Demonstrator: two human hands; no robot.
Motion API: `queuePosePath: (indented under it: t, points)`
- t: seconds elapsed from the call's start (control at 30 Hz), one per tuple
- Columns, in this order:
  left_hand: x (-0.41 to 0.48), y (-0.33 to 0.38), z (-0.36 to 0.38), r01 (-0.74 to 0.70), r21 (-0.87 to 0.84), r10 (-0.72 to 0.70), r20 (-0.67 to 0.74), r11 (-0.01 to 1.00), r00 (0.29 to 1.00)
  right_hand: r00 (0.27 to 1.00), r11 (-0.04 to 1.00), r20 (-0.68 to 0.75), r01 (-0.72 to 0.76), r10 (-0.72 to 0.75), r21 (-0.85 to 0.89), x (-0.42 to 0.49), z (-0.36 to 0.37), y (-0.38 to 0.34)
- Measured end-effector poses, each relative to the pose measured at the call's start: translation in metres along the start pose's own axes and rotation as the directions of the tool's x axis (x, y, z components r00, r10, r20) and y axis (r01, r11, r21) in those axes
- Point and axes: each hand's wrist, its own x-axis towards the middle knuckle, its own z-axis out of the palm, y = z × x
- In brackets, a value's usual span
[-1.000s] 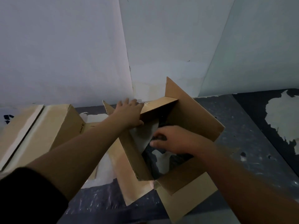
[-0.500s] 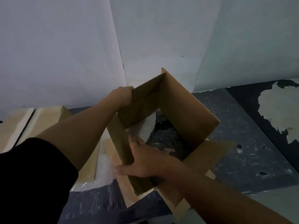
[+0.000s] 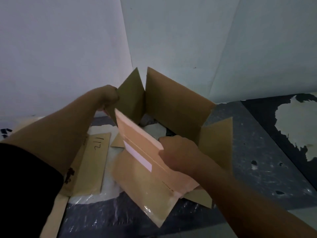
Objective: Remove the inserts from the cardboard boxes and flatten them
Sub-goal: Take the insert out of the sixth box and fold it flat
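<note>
1. The box (image 3: 171, 103) is held above the floor (image 3: 257, 152), between the two hands, with its flaps spread open. The near wall is tilted toward the camera, and its long axis runs from upper left to lower right.
2. The left hand (image 3: 108, 96) is clamped round the far-left edge of the box, with its fingers curled over the cardboard. The right hand (image 3: 180, 152) is clamped on the top edge of the near wall at its right end.
3. Diagonally opposite corners are thus held, the left hand being the farther and the right the nearer. The collapse of the box is judged to turn on this diagonal, since pressing along it should fold the walls flat.
4. A white piece (image 3: 155, 130) is seen low inside the box. Whether it is an insert or something on the floor seen through an open bottom cannot be told.
5. A white label (image 3: 138, 156) is stuck on the outside of the near wall. No print can be read on it.
6. A flat cardboard (image 3: 96, 160) lies just left of the box. Handwritten digits are seen on it, read as "211" or "112" depending on the side taken as up.
7. No brand is visible anywhere.
</note>
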Motion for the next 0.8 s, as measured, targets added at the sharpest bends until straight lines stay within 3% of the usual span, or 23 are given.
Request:
queuePosePath:
  t: [0.17,0.23,0.33,0.43,0.57,0.7,0.8]
  points:
    - [-0.013,-0.020,0.009,-0.015,-0.110,0.007,-0.067,0.994,0.998,0.998,1.000,-0.060,0.016,-0.017,-0.006,-0.004,0.002,0.013]
    - [-0.018,-0.028,0.014,-0.003,-0.258,-0.025,-0.106,0.966,0.994,0.997,0.999,-0.074,-0.018,0.016,-0.027,-0.010,-0.001,0.017]
    - [-0.023,-0.042,0.025,0.024,-0.441,-0.093,-0.136,0.897,0.986,0.968,0.975,-0.237,-0.129,0.084,-0.179,-0.016,-0.006,0.033]
    - [-0.027,-0.054,0.040,0.050,-0.556,-0.179,-0.181,0.830,0.967,0.918,0.966,-0.346,-0.240,0.195,-0.093,-0.017,-0.012,0.051]
    - [-0.034,-0.057,0.059,0.060,-0.626,-0.211,-0.170,0.777,0.962,0.939,0.925,-0.116,-0.289,0.324,0.247,-0.012,-0.015,0.061]
    - [-0.044,-0.046,0.071,0.024,-0.651,-0.193,-0.190,0.758,0.962,0.977,0.877,-0.044,-0.168,0.209,0.450,-0.012,-0.012,0.052]
    - [-0.050,-0.035,0.075,0.079,-0.790,-0.186,-0.045,0.609,0.982,0.997,0.901,-0.006,-0.069,0.079,0.428,-0.009,-0.011,0.041]
